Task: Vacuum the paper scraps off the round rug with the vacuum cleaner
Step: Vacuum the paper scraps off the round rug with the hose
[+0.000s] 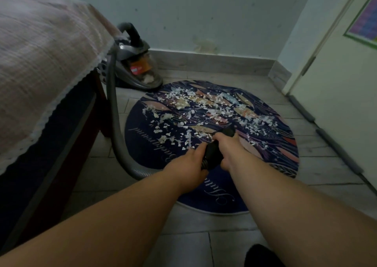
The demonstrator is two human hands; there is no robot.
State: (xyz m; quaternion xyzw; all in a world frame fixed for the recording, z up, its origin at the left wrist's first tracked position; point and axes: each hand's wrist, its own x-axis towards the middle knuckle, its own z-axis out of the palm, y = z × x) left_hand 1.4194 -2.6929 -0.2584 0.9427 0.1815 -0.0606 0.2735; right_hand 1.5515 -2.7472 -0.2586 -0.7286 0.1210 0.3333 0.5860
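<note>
Many scraps: white paper scraps [195, 111] litter the round rug [142, 150], thickest across its far half; near edge mostly bare.
Canister: vacuum cleaner [135, 64] sits on the floor tiles [204, 223] just past the rug's far-left edge, beside the bed [40, 62]; clear bin holds white fluff.
Hose: grey hose [114, 111] runs from canister along rug's left edge to the hands.
Left hand [187, 168]: fingers curled around the black handle [212, 154].
Right hand [226, 144]: fingers clamped on same handle, farther along, over rug centre.
</note>
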